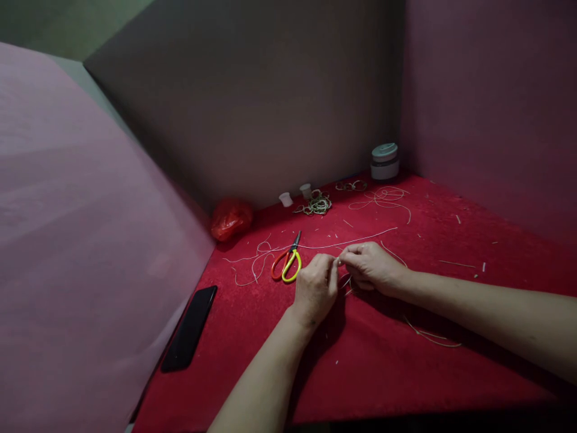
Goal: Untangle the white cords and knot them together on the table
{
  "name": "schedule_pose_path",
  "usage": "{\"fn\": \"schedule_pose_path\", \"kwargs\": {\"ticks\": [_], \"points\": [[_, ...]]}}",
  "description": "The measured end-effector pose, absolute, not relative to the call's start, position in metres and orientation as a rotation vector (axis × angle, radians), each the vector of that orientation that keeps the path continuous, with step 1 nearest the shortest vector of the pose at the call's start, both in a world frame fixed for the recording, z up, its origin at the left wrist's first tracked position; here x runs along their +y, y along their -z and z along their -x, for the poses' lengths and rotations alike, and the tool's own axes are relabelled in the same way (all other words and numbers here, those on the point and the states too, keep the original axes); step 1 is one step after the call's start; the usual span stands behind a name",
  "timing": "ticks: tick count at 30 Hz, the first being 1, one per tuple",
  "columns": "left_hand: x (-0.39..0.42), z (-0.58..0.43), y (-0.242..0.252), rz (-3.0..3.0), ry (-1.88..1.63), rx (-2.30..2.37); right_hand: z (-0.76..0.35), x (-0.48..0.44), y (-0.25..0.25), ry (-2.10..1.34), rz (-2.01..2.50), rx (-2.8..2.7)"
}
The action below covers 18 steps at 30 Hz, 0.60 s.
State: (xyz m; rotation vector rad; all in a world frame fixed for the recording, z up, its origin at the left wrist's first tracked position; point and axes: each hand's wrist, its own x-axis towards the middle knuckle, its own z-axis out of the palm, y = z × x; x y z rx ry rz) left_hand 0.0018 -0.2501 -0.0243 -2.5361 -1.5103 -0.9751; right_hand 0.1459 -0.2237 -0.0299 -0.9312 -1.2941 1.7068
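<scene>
My left hand [317, 282] and my right hand [373, 266] meet over the red cloth, fingertips almost touching. Both are closed in a pinch on a thin pale cord [346, 282], whose loose ends show between and below them. The small part right at the fingertips is too tiny to make out. Just left of my left hand lie scissors [288, 261] with one red and one yellow handle, blades pointing away. A long light cord [356, 241] runs across the cloth from the scissors to beyond my right hand.
A black phone [189, 329] lies at the left edge of the red cloth [252, 373]. Along the back stand a red plastic bag [231, 219], two small white cups [285, 199], a heap of braided cord [318, 204] and a lidded jar [384, 162]. Cord scraps are scattered about; panels enclose the sides.
</scene>
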Motion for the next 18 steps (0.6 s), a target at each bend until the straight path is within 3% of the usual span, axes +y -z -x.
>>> {"fn": "schedule_pose_path", "kwargs": {"ticks": [6,18], "points": [[-0.2499,-0.0048,0.0225,2.487,1.176,-1.785,-0.1448,-0.2233,0.0321,-1.650,0.947,-1.328],[-0.2482,-0.0033,0.0233,2.581,1.198,-1.742,-0.1443,-0.2205,0.0373,-1.528,1.005,-1.461]]}}
